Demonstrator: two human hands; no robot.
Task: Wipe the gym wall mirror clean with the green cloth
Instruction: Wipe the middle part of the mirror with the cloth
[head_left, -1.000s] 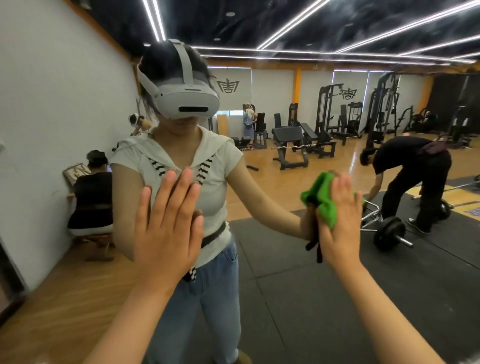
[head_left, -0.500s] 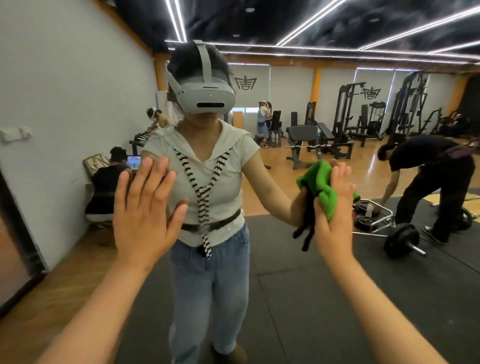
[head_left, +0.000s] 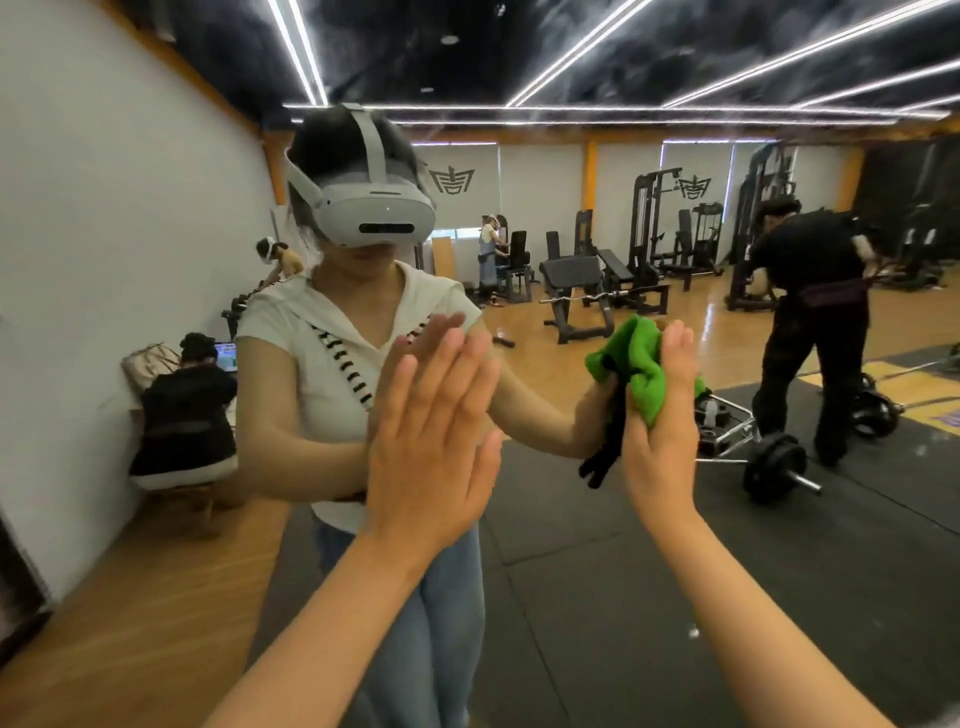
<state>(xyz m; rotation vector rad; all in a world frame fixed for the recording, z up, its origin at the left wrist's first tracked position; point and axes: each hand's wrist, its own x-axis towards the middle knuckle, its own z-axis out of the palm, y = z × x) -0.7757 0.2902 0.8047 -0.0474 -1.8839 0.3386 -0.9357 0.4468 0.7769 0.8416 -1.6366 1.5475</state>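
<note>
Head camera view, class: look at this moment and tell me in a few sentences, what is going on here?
A person faces a large gym wall mirror, and appears in it wearing a grey headset. Their right hand presses a bunched green cloth against the glass with straight fingers. The left hand lies flat on the mirror further left, fingers straight, holding nothing. The wiping seems to be in progress; how clean the glass is cannot be told.
</note>
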